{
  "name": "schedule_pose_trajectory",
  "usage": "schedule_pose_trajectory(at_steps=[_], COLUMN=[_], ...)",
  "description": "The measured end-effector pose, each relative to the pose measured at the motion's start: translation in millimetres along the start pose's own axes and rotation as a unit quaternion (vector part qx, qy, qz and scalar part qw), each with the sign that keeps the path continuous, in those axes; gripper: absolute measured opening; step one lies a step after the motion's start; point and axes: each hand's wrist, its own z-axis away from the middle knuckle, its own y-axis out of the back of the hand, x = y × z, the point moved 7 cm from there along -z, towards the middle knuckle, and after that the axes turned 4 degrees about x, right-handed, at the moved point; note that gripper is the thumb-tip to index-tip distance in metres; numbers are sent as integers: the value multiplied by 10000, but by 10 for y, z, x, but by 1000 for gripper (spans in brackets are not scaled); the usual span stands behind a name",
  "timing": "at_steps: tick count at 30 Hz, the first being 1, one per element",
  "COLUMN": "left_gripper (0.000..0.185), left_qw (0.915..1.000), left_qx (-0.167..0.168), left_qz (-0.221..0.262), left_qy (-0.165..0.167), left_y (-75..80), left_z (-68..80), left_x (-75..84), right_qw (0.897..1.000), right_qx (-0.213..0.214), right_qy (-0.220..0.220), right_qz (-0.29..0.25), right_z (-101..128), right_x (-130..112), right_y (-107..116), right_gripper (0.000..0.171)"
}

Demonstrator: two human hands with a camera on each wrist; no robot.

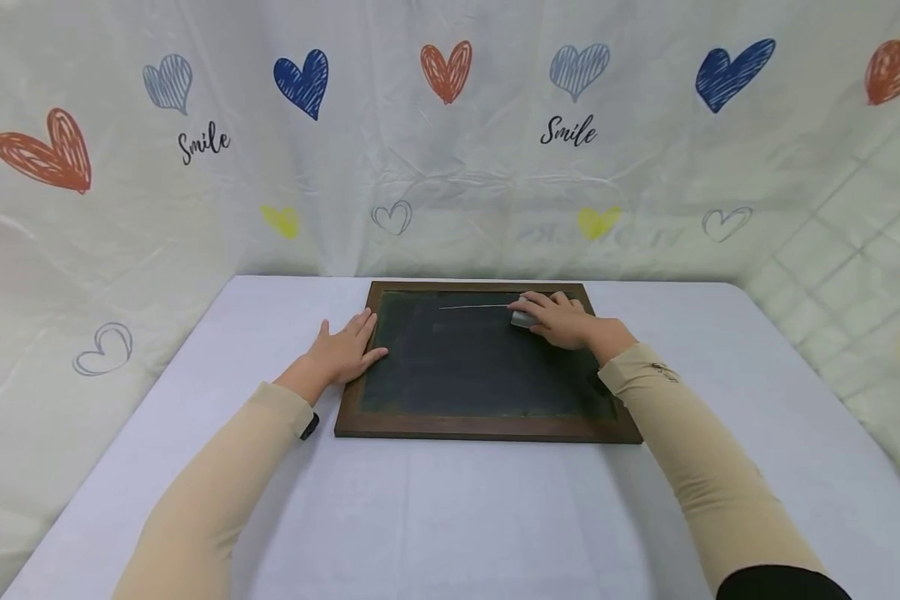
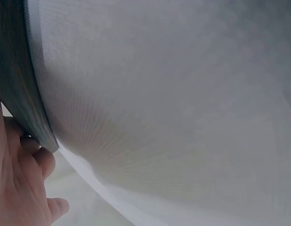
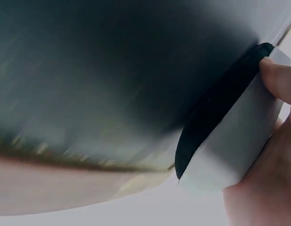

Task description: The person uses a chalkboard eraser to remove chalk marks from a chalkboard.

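A dark chalkboard (image 1: 472, 367) with a brown wooden frame (image 1: 480, 427) lies on the table. My right hand (image 1: 562, 322) grips a grey chalkboard eraser (image 1: 523, 320) near the upper right of the board. In the right wrist view, the eraser (image 3: 235, 136) shows a black felt side towards the board, with the thumb on its grey body. A thin white chalk line (image 1: 472, 307) runs leftward from the eraser. At the board's left side, my left hand (image 1: 339, 356) rests on the frame with spread, straight fingers; the left wrist view shows this hand (image 2: 22, 183) beside the frame edge.
A white cloth covers the table (image 1: 480, 517), whose surface surrounds the board. Behind it hangs a pale curtain (image 1: 495, 167) printed with hearts and the word "Smile". A dark band (image 1: 310, 427) shows at the left wrist.
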Motion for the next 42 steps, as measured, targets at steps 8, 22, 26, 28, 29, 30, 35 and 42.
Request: schedule_pose_trajectory(at_steps=[8,22,26,28,29,30,35,42], left_gripper=[79,78,78,79,79,78,79,78], left_qw=[10000,10000,10000,10000,10000,10000,10000,10000], left_qx=[-19,24,14,14,16,30,-4,-22], left_qz=[24,29,31,55,64,70,0,15], left_qy=[26,13,15,7,6,2,30,27], left_y=[-6,-99,-93,-81,-72,-58,-20,16], left_z=[14,-5,-3,1,1,-2,-7,27], left_x=[-19,-37,-41,-30,-25,-19,-13,7], right_qw=[9999,9990,9991,9991,9990,9990,9990,9990], right_qx=[-27,-140,-29,19,51,78,106,62], right_qy=[89,238,328,398,428,448,321,-102], right_qz=[118,349,248,142,93,49,-277,-430], right_z=[-261,-820,-769,-718,-687,-651,-453,-215], right_x=[-392,-1077,-1048,-1002,-970,-933,-658,-210], right_y=[-45,-330,-307,-279,-259,-235,-105,-58], right_gripper=[51,53,52,52,52,52,51,51])
